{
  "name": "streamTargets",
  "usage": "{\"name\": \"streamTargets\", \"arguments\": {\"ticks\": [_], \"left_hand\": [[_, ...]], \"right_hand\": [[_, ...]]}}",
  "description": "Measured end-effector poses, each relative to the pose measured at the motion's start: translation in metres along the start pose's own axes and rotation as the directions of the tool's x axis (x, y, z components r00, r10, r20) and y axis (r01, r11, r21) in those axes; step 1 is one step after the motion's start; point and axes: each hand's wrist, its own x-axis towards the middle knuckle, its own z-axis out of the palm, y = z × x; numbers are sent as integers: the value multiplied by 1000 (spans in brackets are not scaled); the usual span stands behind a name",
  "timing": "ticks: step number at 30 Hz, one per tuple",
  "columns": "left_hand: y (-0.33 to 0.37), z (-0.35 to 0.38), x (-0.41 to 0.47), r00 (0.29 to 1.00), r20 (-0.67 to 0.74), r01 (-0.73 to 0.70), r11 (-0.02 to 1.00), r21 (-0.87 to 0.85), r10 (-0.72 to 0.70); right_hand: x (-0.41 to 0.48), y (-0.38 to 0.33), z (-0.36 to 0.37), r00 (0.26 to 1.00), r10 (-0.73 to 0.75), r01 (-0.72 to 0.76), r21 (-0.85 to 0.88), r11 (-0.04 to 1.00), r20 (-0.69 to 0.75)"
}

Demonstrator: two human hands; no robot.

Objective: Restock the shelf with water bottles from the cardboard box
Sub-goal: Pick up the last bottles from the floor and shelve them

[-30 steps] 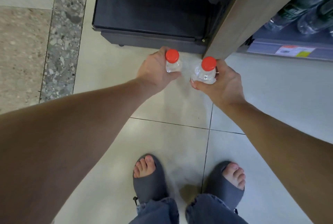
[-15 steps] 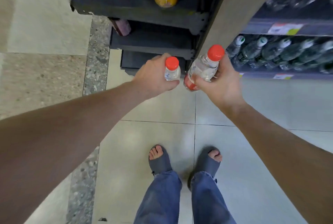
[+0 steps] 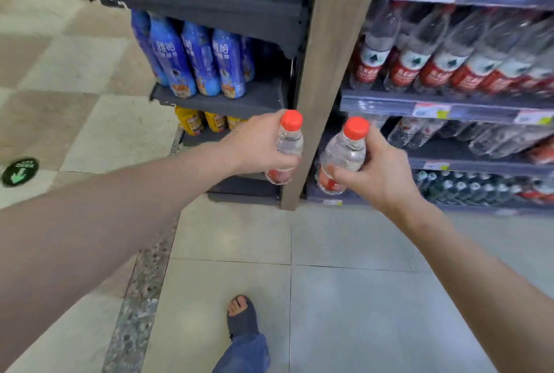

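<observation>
— Bottles in both hands, store aisle. Our left hand (image 3: pixel 257 145) wraps a red-capped water bottle (image 3: pixel 289 145), fingers (image 3: pixel 286 162) clamped round its body. Our right hand (image 3: pixel 380 171) grips a second bottle (image 3: pixel 344 153) the same way. Both bottles are in the air, roughly upright, in front of the wooden upright (image 3: pixel 323 73) that divides two shelf units.

— Which step are we on?

— Carrying, we judge. The cardboard box is out of view, and neither bottle is on the shelf (image 3: pixel 389 104) yet.

— And next?

— The matching red-labelled row (image 3: pixel 431 70) stands on that shelf, to our right and above the hands. We would need to swing both bottles right and up, then find a gap. None is plain from here, as the row is blurred. Each bottle must stand upright before we let go.
</observation>
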Motion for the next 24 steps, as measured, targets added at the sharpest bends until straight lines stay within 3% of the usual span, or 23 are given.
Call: {"name": "streamTargets", "arguments": {"ticks": [4,12,24], "left_hand": [[93,-38,-21,999,-23,-27,1000,-10,27],[285,-91,-35,963,154,-231,972,44,222],[518,-108,48,848,245,-484,875,-6,471]], "right_hand": [[-53,-37,-85,994,-19,20,13,1000,-109],[-147,-86,-269,967,-4,5,4,1000,-254],[-178,-73,-480,893,69,-90,-25,996,-445]]}}
